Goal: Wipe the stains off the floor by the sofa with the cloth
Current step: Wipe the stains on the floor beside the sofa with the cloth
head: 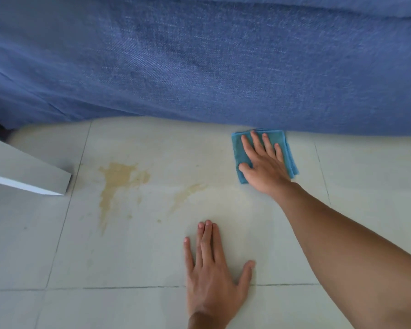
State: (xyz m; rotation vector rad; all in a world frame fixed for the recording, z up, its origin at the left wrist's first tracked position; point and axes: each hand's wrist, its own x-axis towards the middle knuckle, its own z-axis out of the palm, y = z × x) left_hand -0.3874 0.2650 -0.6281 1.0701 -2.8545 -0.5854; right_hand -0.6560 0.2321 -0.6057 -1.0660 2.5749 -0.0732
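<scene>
A folded teal cloth (239,148) lies on the pale tiled floor (140,257) right against the base of the blue sofa (199,62). My right hand (265,162) presses flat on the cloth with fingers spread. My left hand (211,269) rests flat on the bare tile nearer to me, holding nothing. A large yellowish-brown stain (115,181) spreads on the floor to the left of both hands. A fainter streak (188,192) lies between that stain and the cloth.
A white furniture panel (26,174) juts in from the left edge, close to the big stain. The sofa front runs across the whole top of the view. Dark grout lines cross the tiles.
</scene>
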